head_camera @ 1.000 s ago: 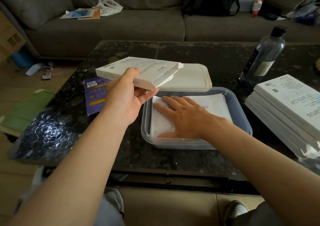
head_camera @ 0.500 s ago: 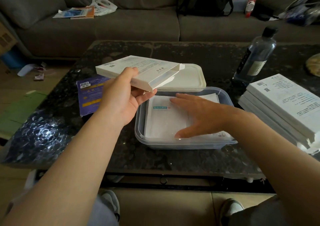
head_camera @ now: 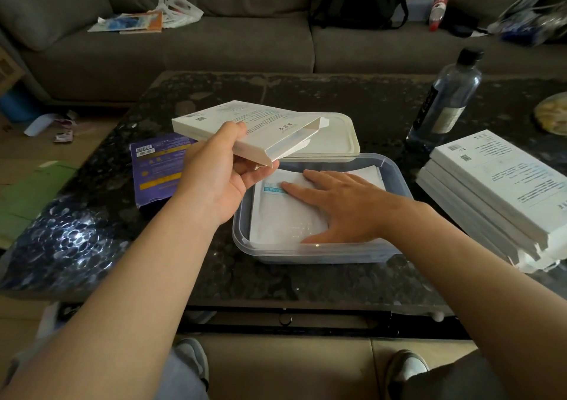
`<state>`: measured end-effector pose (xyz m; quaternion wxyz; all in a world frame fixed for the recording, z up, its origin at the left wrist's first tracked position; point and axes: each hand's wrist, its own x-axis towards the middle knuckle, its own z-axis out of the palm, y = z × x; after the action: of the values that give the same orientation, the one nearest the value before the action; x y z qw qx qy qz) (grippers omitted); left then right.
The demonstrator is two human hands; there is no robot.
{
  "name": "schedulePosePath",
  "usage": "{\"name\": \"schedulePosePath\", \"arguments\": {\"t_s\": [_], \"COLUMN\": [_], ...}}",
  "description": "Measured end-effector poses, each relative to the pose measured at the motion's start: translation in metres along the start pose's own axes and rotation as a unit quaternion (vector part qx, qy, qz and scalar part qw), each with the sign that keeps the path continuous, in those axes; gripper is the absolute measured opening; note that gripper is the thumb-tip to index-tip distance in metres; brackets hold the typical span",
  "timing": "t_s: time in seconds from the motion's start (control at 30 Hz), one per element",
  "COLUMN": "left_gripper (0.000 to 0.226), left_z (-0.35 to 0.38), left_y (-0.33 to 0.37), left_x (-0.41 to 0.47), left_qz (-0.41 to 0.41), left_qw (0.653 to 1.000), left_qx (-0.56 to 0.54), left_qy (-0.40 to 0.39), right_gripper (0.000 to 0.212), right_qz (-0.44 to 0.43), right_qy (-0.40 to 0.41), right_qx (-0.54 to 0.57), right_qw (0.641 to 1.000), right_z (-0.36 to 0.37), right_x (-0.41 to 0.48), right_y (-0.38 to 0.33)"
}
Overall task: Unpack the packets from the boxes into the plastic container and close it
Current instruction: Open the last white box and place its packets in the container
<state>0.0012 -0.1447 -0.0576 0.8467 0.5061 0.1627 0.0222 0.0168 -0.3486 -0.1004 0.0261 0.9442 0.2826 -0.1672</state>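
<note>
A clear plastic container (head_camera: 395, 182) stands on the dark table with white packets (head_camera: 276, 215) lying flat inside. My right hand (head_camera: 343, 206) presses on the packets with straight fingers. My left hand (head_camera: 221, 169) grips a flat white box (head_camera: 260, 126) by its near edge, holding it tilted above the container's left rim with its open flap end toward the right. The container's white lid (head_camera: 337, 136) lies just behind the container. A stack of white boxes (head_camera: 497, 191) sits at the right.
A purple box (head_camera: 156, 166) lies on the table left of my left hand. A dark water bottle (head_camera: 445, 99) stands at the back right. Bubble wrap (head_camera: 61, 240) covers the table's left corner. A grey sofa with papers and a backpack runs behind.
My right hand slid right and then back left across the packets in the container. The left hand kept the white box in about the same place.
</note>
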Motion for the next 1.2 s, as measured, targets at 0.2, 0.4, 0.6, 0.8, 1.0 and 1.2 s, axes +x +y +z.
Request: {"name": "schedulePosePath", "arguments": {"t_s": [0.2, 0.4, 0.6, 0.8, 1.0, 1.2], "left_gripper": [0.032, 0.029, 0.029, 0.03, 0.029, 0.03], "left_z": [0.001, -0.002, -0.005, -0.008, -0.007, -0.005], "left_y": [-0.001, 0.002, 0.004, 0.006, 0.004, 0.005], "left_x": [0.001, 0.002, 0.001, 0.002, 0.001, -0.001], "left_qz": [0.004, 0.006, 0.005, 0.005, 0.005, 0.008], "left_qw": [1.0, 1.0, 1.0, 1.0, 1.0, 1.0], "left_qx": [0.008, 0.002, -0.002, -0.001, 0.0, 0.006], "left_qy": [0.003, 0.002, -0.003, -0.005, -0.001, 0.001], "right_gripper": [0.097, 0.096, 0.091, 0.093, 0.1, 0.099], "right_qz": [0.007, -0.023, -0.043, -0.042, -0.041, -0.032], "right_qy": [0.011, 0.074, 0.045, 0.04, 0.053, 0.061], "right_qx": [0.009, 0.027, 0.017, -0.004, 0.002, 0.064], "right_qw": [1.0, 0.997, 0.998, 0.998, 0.998, 0.996], "right_z": [-0.004, -0.006, -0.004, 0.002, 0.006, -0.005], "right_x": [0.001, 0.003, 0.012, 0.018, 0.018, 0.006], "right_y": [-0.003, -0.017, -0.021, -0.022, -0.022, -0.009]}}
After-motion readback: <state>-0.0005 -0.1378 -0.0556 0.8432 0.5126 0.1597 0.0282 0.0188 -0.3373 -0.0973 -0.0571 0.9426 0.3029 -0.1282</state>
